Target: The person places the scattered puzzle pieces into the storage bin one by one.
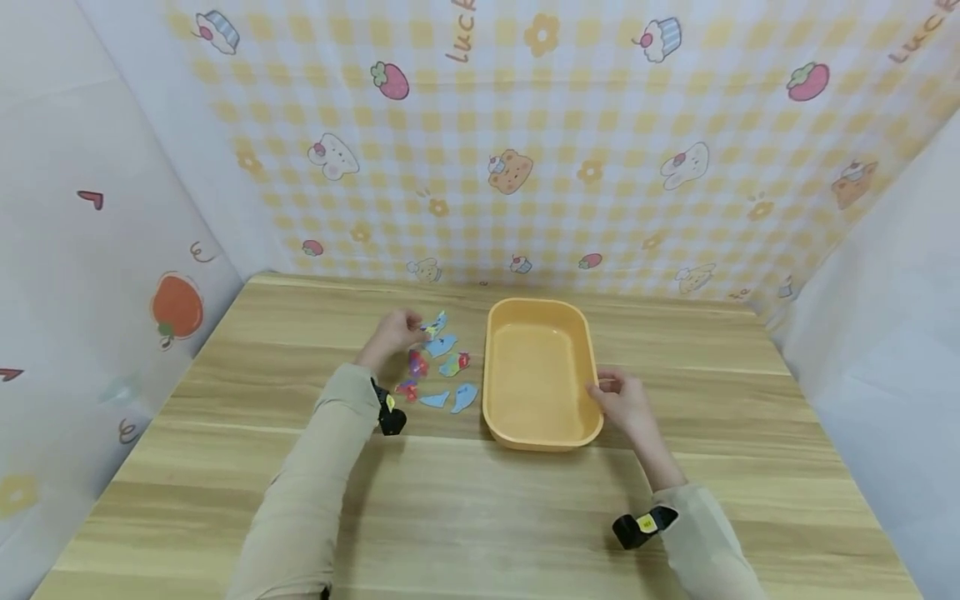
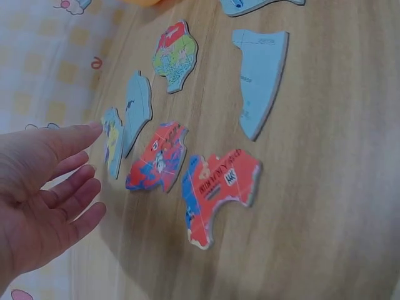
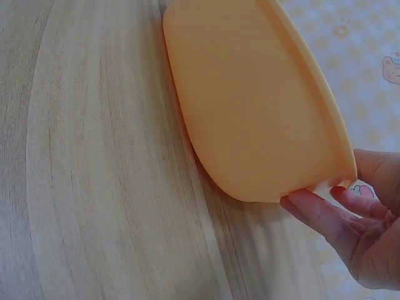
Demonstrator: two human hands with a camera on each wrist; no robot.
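Several flat map-like puzzle pieces lie in a loose cluster on the wooden table, left of a yellow plastic basin (image 1: 534, 371). My left hand (image 1: 396, 333) is at the cluster's far left, fingers loosely bent and holding nothing. Its thumb tip overlaps a yellow-and-blue piece (image 2: 114, 144) in the left wrist view. Beside that lie a narrow light-blue piece (image 2: 139, 106), a red-and-blue piece (image 2: 159, 157), a red piece (image 2: 220, 190), a red-and-green piece (image 2: 178, 56) and a larger light-blue piece (image 2: 264, 78). My right hand (image 1: 627, 406) pinches the basin's right rim between thumb and fingers.
The wood-grain table (image 1: 465, 517) meets a yellow checked cloth backdrop (image 1: 562, 217) behind the basin. White printed cloth (image 1: 82, 275) hangs at the left side, and a pale cloth (image 1: 892, 317) at the right. A black wrist camera (image 1: 392, 417) sits on the left wrist.
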